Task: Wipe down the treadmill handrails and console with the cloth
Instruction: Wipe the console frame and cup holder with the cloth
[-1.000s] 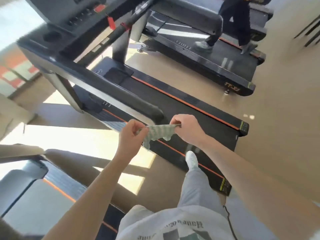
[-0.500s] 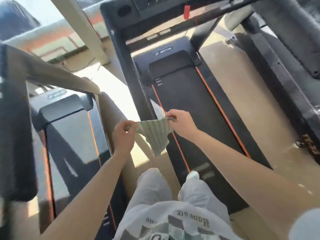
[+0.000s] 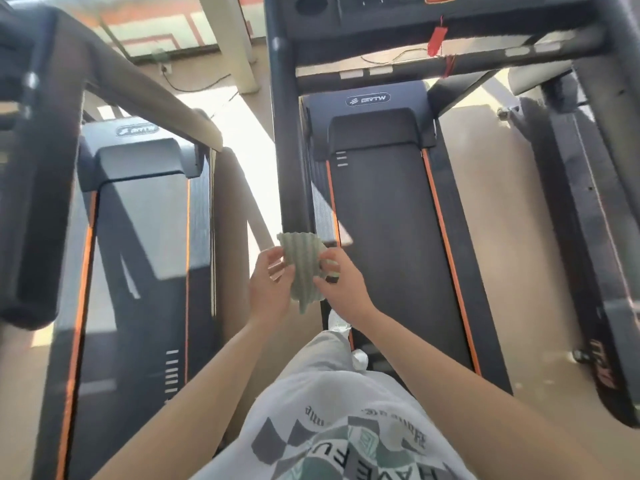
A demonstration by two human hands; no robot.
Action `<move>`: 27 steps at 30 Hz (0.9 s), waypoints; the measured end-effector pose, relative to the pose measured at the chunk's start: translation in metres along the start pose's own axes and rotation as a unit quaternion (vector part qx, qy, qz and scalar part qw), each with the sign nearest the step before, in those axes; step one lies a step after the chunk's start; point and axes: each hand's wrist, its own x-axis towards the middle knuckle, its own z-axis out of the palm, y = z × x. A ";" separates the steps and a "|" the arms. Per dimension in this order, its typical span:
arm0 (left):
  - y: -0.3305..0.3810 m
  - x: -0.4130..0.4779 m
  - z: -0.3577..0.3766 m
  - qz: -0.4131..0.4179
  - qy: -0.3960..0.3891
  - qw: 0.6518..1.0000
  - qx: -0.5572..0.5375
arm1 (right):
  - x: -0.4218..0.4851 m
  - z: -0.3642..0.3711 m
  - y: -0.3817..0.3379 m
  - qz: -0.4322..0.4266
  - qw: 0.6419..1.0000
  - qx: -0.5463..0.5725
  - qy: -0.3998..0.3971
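A pale green ribbed cloth hangs between both hands just below the near end of the treadmill's black left handrail. My left hand holds the cloth's left edge with thumb and fingers. My right hand pinches its right side. The top of the cloth reaches the tip of the handrail; whether it touches is unclear. The black console with a red tag spans the top of the view. The right handrail runs down the right edge.
The treadmill belt with orange side stripes lies ahead and below. A second treadmill stands to the left, its dark handrail close by. Another machine's frame is at the right. My leg and white shoe stand at the deck's left edge.
The view has swung to face the treadmill's console. The hands have come closer together, folding the stretched cloth into a narrower bundle and raising it to the handrail's end.
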 end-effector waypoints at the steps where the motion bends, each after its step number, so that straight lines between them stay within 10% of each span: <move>1: -0.003 -0.001 0.000 0.000 -0.016 1.000 0.003 | -0.002 0.002 0.005 -0.030 0.999 -0.019 -0.011; 27: 0.032 0.075 0.013 0.045 -0.040 0.983 0.176 | 0.089 -0.009 -0.041 -0.041 0.985 -0.125 -0.112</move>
